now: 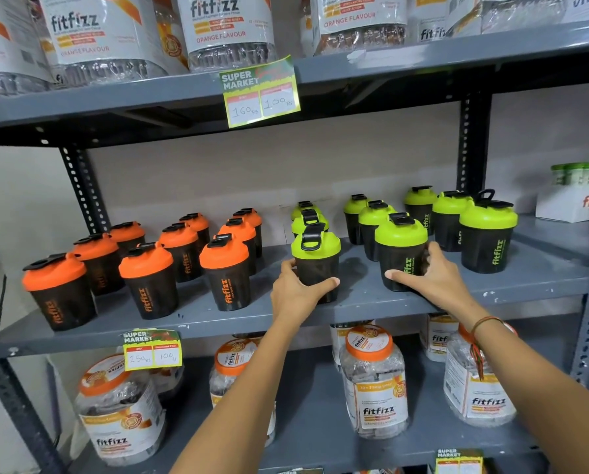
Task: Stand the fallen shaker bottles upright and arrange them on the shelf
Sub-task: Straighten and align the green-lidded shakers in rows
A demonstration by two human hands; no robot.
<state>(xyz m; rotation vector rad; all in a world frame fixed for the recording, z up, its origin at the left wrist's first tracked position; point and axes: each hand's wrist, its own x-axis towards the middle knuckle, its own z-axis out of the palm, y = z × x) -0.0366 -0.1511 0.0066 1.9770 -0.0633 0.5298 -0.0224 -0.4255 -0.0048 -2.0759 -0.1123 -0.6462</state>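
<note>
On the grey middle shelf point(190, 316) stand several black shaker bottles, all upright. Those with orange lids point(224, 268) fill the left half, those with green lids point(488, 230) the right half. My left hand point(296, 292) is wrapped around the base of a green-lidded shaker point(315, 249) at the front of the middle column. My right hand point(430, 278) grips the lower body of a second green-lidded shaker point(401, 241) just to its right. Both held bottles rest upright on the shelf.
Clear fitfizz jars point(375, 381) with orange lids crowd the shelf below, and larger jars point(224, 29) line the shelf above. Price tags point(260, 92) point(152, 350) hang from the shelf edges. A white box point(570, 203) sits at the far right. Perforated steel uprights point(81, 189) frame the bay.
</note>
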